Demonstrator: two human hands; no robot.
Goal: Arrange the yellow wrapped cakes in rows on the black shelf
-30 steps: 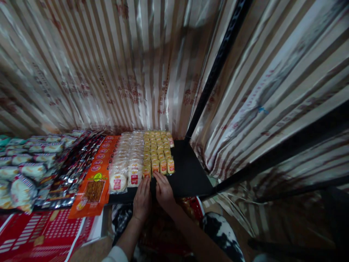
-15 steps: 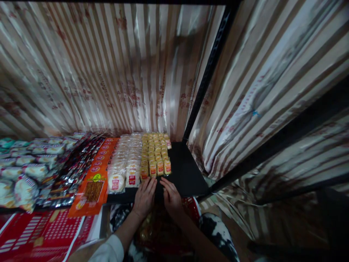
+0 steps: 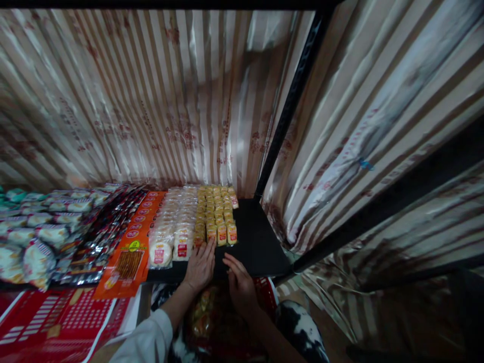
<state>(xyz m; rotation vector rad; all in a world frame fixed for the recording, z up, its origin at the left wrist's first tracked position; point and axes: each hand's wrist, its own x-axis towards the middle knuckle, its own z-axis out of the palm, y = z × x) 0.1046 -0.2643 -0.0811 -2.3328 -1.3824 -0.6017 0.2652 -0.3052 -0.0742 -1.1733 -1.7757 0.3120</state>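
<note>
My left hand (image 3: 200, 266) lies flat with its fingers stretched out on the front edge of the black shelf (image 3: 257, 242). Its fingertips touch the nearest of the small yellow snack packs (image 3: 217, 217), which stand in neat rows. My right hand (image 3: 239, 282) hovers open just below the shelf edge, fingers loosely spread, holding nothing. Left of the yellow packs are rows of clear-wrapped round pastries (image 3: 176, 227) with red labels.
Orange snack bags (image 3: 132, 249), dark foil packets (image 3: 102, 227) and white wrapped buns (image 3: 34, 237) fill the shelf to the left. A black upright post (image 3: 287, 106) stands at the back right corner. Striped shiny fabric (image 3: 151, 101) hangs behind and to the right. A red printed carton (image 3: 53, 322) sits below left.
My right hand has drawn back from the yellow packs to below the shelf edge. My left hand has shifted right, to the front yellow packs.
</note>
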